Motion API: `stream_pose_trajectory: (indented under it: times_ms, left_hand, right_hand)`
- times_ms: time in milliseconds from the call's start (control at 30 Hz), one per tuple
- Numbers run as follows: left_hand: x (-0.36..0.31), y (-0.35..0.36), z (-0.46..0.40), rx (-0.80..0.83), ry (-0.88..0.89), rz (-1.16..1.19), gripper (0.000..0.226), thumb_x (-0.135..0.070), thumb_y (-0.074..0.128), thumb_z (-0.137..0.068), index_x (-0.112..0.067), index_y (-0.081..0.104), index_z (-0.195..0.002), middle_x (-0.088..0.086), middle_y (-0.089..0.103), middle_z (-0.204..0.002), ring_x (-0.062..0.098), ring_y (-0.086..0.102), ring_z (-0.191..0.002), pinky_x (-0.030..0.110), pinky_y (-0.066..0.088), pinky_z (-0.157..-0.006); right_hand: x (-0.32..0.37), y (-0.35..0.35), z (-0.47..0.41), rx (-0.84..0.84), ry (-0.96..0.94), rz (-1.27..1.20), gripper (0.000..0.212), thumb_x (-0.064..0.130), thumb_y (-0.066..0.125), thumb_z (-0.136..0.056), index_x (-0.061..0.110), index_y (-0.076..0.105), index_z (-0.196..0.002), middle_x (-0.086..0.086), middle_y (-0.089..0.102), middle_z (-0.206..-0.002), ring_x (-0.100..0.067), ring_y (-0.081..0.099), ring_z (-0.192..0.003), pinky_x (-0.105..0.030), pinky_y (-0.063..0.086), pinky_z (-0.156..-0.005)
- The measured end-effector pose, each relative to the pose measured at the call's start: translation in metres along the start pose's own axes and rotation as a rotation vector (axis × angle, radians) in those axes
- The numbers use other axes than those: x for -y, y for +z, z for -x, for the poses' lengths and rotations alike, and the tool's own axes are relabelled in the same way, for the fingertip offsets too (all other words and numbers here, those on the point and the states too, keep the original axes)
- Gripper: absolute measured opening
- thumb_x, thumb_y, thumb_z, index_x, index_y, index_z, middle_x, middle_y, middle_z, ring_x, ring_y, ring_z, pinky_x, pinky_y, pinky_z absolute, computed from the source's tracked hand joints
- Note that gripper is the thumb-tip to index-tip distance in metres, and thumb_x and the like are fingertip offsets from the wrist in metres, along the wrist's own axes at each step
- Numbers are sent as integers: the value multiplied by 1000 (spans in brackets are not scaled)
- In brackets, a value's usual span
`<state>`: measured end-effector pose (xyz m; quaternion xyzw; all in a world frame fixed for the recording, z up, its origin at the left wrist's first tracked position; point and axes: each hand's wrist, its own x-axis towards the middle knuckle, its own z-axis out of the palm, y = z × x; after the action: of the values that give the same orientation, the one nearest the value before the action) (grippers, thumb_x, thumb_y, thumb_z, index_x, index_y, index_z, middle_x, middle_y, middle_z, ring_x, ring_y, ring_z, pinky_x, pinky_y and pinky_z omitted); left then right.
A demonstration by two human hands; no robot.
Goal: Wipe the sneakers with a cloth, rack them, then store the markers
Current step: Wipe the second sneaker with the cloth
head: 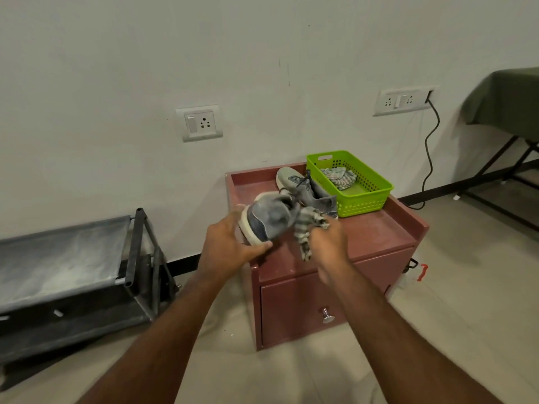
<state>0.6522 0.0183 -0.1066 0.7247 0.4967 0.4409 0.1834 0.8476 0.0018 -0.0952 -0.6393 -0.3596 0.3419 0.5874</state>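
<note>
My left hand (226, 246) grips a grey sneaker (269, 218) by its white-soled heel, lifted above the front left of the reddish-brown cabinet (376, 228). My right hand (331, 239) is closed on a striped grey cloth (306, 228), which touches the sneaker's side and hangs down. The second grey sneaker (309, 188) lies on the cabinet top behind, its sole turned toward the wall. No markers are visible.
A green plastic basket (367, 196) with another striped cloth (339, 176) stands at the cabinet's back right. A dark metal shoe rack (73, 266) sits on the floor to the left. The cabinet drawer (326, 314) is closed. A green-draped table (507, 97) is at far right.
</note>
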Motion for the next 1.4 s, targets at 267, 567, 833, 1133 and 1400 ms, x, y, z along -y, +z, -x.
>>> stream_pose_trajectory:
  times_ms: [267, 567, 833, 1133, 1400]
  left_hand:
    - [9, 28, 10, 418, 397, -358, 85, -34, 78, -81, -20, 36, -153, -1, 27, -162, 13, 17, -151, 47, 18, -124]
    - [8, 30, 5, 332, 235, -407, 94, -76, 43, -81, -16, 39, -153, 2, 33, -160, 14, 23, -150, 28, 9, -120]
    - [11, 33, 10, 279, 157, -330, 83, -53, 66, -84, -16, 38, -153, 4, 39, -157, 16, 36, -145, 36, 26, -122]
    - [16, 30, 6, 287, 134, -306, 79, -46, 71, -87, -20, 37, -154, -2, 35, -159, 11, 30, -147, 31, 17, -123]
    - [10, 37, 9, 299, 84, -266, 83, -43, 73, -87, -21, 33, -155, -4, 30, -161, 13, 30, -148, 26, 15, -121]
  right_hand:
    - [4, -48, -16, 63, 74, -26, 26, -4, 53, -89, 12, 73, -96, -6, 73, -86, -23, 68, -74, -33, 54, -62]
    - [0, -38, -22, 1, -204, 140, 40, -4, 55, -85, 19, 73, -112, 3, 72, -101, -16, 65, -96, -29, 53, -80]
    - [-40, 7, -13, 476, -507, 429, 72, -15, 52, -72, 16, 60, -136, 2, 55, -142, -7, 44, -137, -21, 31, -116]
    - [-30, -1, -31, 363, -604, 334, 69, -9, 45, -70, 13, 63, -133, -1, 59, -139, -9, 48, -135, -24, 35, -115]
    - [-27, 13, -39, 316, -644, 603, 65, -13, 50, -74, 10, 60, -135, -9, 58, -141, -22, 50, -134, -31, 34, -116]
